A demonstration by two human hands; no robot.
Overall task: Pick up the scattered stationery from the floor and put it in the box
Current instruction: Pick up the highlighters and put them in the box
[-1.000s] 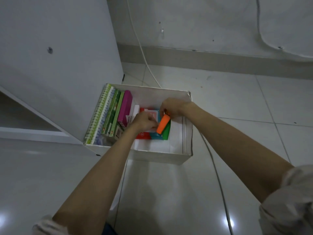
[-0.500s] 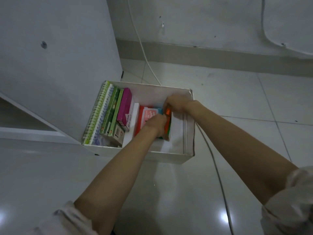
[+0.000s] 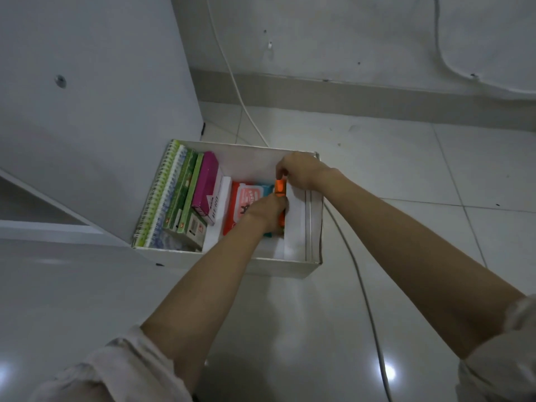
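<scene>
A white box (image 3: 293, 268) sits on the tiled floor against a white cabinet. Inside at the left stand spiral notebooks (image 3: 158, 198), green books (image 3: 185, 192) and a magenta box (image 3: 206, 184). A red and white pack (image 3: 246, 198) lies in the middle. Both my hands are inside the box. My right hand (image 3: 298, 172) pinches the top of an orange highlighter (image 3: 280, 187), which stands on edge near the right wall. My left hand (image 3: 268, 211) grips its lower part and hides it, along with a teal item beneath.
A white cabinet (image 3: 95, 111) rises on the left, touching the box. A white cable (image 3: 356, 271) runs down the wall, behind the box and along the floor to its right. Glossy floor tiles (image 3: 406, 169) spread to the right and in front.
The orange highlighter has gone from tilted above the packs to upright beside the right wall. My left hand moved right from the red pack onto the highlighter. The camera shifted slightly.
</scene>
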